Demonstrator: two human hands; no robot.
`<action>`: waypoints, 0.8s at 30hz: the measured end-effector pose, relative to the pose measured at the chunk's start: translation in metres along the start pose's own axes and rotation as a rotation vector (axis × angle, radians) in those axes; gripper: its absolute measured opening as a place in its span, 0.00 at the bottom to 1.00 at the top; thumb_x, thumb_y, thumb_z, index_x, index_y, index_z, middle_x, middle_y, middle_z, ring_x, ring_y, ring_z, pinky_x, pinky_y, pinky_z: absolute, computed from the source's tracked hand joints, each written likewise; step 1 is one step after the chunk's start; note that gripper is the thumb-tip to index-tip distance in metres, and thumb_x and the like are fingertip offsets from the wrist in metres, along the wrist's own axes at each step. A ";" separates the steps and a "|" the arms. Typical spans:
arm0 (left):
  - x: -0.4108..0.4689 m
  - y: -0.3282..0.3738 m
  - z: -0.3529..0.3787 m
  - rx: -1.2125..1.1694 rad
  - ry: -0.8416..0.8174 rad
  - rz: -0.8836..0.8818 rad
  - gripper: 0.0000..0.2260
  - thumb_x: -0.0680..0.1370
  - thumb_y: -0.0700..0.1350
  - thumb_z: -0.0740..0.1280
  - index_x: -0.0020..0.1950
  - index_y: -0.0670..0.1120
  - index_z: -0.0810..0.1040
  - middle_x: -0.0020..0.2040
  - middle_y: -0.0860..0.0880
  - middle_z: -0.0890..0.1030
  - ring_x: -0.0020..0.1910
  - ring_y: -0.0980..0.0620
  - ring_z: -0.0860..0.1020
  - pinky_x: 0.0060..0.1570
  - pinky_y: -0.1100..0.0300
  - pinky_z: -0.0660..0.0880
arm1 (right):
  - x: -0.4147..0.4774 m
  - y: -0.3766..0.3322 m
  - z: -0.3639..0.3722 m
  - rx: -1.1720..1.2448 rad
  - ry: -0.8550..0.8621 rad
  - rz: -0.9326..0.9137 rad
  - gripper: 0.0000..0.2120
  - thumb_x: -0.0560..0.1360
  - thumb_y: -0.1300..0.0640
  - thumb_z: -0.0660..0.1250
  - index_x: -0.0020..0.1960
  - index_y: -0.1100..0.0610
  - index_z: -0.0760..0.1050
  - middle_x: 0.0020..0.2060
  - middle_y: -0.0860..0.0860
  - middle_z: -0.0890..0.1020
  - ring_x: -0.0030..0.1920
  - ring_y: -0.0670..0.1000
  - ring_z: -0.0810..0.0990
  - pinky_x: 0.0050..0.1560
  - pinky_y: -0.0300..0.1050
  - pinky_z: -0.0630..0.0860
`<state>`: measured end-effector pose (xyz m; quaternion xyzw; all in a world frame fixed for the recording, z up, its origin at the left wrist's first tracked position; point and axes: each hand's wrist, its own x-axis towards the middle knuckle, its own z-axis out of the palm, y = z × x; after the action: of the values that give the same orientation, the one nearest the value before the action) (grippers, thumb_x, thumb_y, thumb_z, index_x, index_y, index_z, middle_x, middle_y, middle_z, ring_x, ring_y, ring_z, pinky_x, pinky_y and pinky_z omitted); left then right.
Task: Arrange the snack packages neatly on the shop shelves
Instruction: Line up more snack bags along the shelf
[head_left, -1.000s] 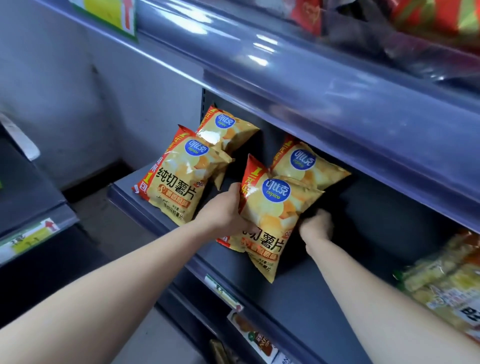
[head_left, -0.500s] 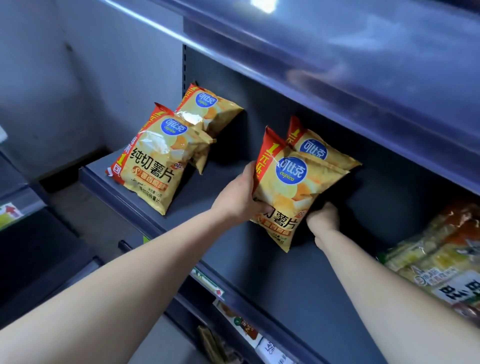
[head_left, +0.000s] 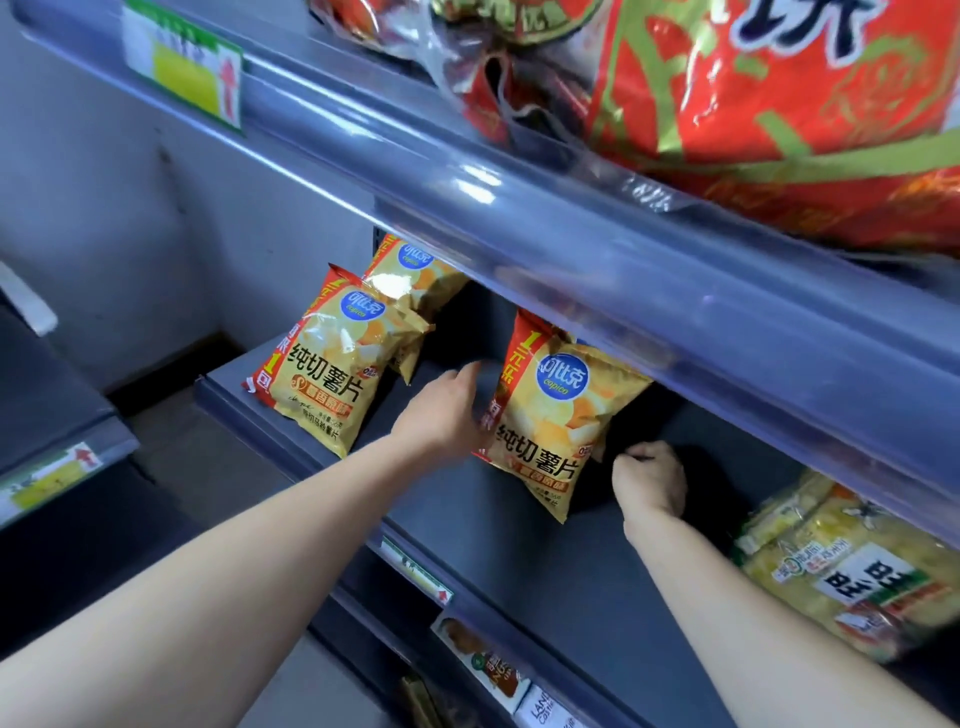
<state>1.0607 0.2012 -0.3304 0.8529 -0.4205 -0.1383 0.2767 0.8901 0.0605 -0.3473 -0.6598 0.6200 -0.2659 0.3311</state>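
- Step in hand: I am setting one chip bag (head_left: 556, 415) upright about midway along the grey shelf (head_left: 509, 545), its top leaning back under the tier above.
- My left hand (head_left: 441, 415) lies against the bag's left edge, fingers fairly straight, pressing rather than clasping.
- My right hand (head_left: 649, 483) sits low over the shelf, just beside the bag's lower right corner, fingers curled. I cannot tell whether they hold that corner.
- Two matching bags (head_left: 327, 364) stand at the shelf's left end, apart from mine.
- Judgement: the next move calls for sliding my bag left along the shelf to close that gap, face forward, with light pressure on the puffed pack.
- Legible on the bag: blue oval "可比克 copico", "纯切薯片", red strip "1元乐".
- Rice-cracker packs (head_left: 857, 571) at the shelf's right end read "旺旺".
- The price tag (head_left: 187, 67) on the rail above the shelf is unreadable.
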 end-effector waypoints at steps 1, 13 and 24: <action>-0.001 -0.003 -0.006 0.051 -0.001 -0.002 0.33 0.70 0.47 0.73 0.72 0.48 0.64 0.62 0.44 0.74 0.62 0.43 0.74 0.55 0.51 0.74 | -0.003 0.002 0.001 -0.040 -0.024 0.007 0.10 0.71 0.65 0.62 0.35 0.52 0.72 0.48 0.57 0.82 0.51 0.61 0.80 0.51 0.49 0.77; -0.006 -0.079 -0.101 0.316 0.257 0.049 0.25 0.73 0.51 0.71 0.68 0.48 0.73 0.62 0.45 0.73 0.62 0.42 0.69 0.55 0.49 0.73 | -0.080 -0.035 0.026 -0.246 -0.856 0.172 0.04 0.77 0.59 0.64 0.45 0.55 0.76 0.36 0.51 0.81 0.33 0.47 0.77 0.30 0.36 0.74; 0.013 -0.155 -0.131 0.196 -0.110 -0.271 0.44 0.67 0.61 0.76 0.73 0.45 0.58 0.66 0.44 0.70 0.64 0.44 0.71 0.59 0.49 0.73 | -0.083 -0.110 0.135 0.041 -0.694 -0.004 0.02 0.78 0.58 0.64 0.50 0.54 0.75 0.41 0.51 0.78 0.39 0.47 0.76 0.35 0.40 0.75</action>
<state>1.2290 0.3143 -0.3156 0.9159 -0.3275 -0.1790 0.1478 1.0560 0.1584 -0.3443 -0.7054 0.4635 -0.0387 0.5349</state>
